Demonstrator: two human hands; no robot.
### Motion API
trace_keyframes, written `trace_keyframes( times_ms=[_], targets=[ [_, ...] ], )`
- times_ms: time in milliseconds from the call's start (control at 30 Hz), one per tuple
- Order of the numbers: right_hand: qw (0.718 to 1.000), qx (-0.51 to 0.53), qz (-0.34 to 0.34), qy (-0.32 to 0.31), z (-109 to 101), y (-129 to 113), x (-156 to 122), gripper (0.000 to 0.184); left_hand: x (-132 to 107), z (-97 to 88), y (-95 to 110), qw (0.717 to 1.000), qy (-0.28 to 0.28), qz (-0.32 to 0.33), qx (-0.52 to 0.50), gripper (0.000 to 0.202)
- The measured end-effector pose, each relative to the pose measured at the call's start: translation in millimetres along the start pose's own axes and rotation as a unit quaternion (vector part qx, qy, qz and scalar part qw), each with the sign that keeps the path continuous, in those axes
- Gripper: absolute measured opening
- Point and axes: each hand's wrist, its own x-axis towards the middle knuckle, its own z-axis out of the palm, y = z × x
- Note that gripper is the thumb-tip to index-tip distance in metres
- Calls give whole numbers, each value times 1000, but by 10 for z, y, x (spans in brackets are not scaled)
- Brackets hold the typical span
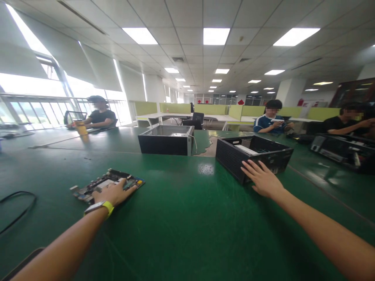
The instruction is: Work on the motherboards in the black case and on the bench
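My left hand (113, 192), with a watch on a yellow-green strap (108, 208) at the wrist, lies over a computer motherboard (88, 191) on the green table. Its fingers are spread on or just above the board, and part of the board is hidden beneath them. On the right, my right hand (265, 180) rests with fingers spread against the near corner of a black computer case (230, 158). That case is open at the top, and a light-coloured part shows inside it.
A second black computer case (164, 143) stands farther back at centre. More opened computer hardware (336, 150) lies at far right. A black cable (22, 195) curls at left. People sit across the table (181, 218), one near a yellow-orange container (80, 128).
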Motion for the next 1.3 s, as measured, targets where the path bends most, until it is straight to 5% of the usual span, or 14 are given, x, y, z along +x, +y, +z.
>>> trace_keyframes(
  times_ms=[133,300,433,600,767,933,1100,1300],
  targets=[
    [995,16,96,2,116,-20,152,71,-63,-77,121,997,-31,-21,67,97],
    [974,22,226,-23,172,-194,383,64,-341,-140,591,992,-40,89,74,83],
    [973,57,221,-44,-28,-585,304,69,-848,-157,1275,981,-58,185,25,68],
    [948,270,154,-61,-501,-1240,-77,68,-1576,-209,2160,962,-86,258,-18,49],
    [908,394,133,-55,-757,-1631,-248,58,-2162,-269,2665,954,-116,269,-62,46],
    [881,423,202,-55,-650,-1872,-367,48,-2562,-299,2732,925,-167,308,-146,44],
    [879,425,215,-34,-696,-2028,-610,36,-2683,-374,2561,894,-222,348,-176,40],
    [863,478,152,-63,-1026,-2245,-819,25,-2497,-285,1960,913,-59,343,-214,39]
  ],
)
